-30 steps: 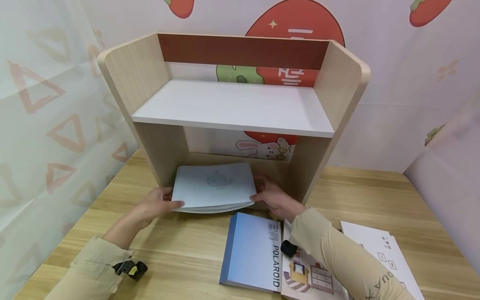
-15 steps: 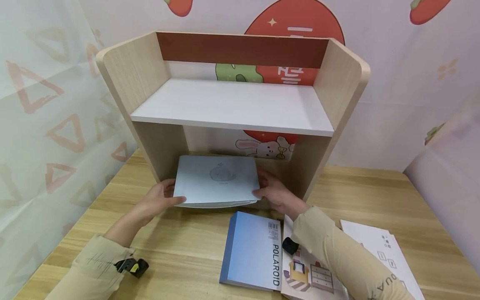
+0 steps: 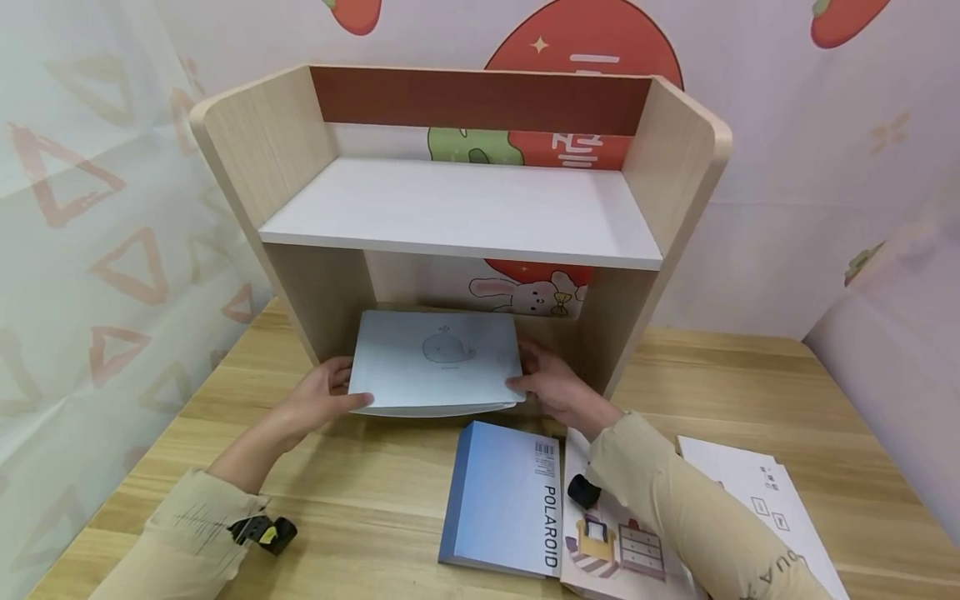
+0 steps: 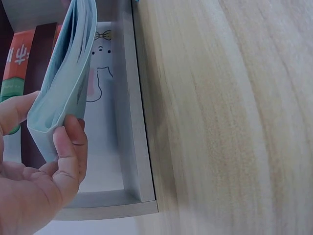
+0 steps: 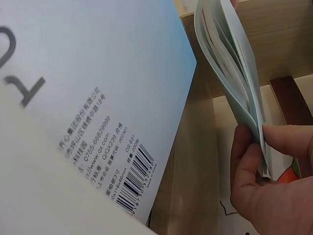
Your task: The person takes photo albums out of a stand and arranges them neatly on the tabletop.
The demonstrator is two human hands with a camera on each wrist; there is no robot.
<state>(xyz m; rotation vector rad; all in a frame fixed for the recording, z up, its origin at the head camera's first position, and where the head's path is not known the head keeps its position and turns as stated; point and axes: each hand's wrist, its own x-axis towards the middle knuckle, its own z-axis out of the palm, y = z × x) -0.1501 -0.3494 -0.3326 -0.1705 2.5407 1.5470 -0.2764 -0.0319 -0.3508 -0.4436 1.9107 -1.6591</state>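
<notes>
A light blue soft-covered booklet with a line-drawn whale on its front is held level at the mouth of the shelf's lower compartment. My left hand pinches its left end, thumb on top. On the opposite end, my right hand grips the right edge between thumb and fingers. The left wrist view shows the booklet's folded spine between thumb and fingers. Loose pages gape between the covers in the right wrist view. A two-tier wooden desk shelf surrounds the space ahead.
A blue album marked POLAROID lies on the table in front of the shelf. Beside it, partly under my right forearm, is a picture book with furniture drawings. White printed sheets lie farther right. A patterned cloth hangs behind.
Both hands have lifted the booklet slightly and moved it a little deeper toward the shelf and to the right. Over the last half second it has hardly moved.
</notes>
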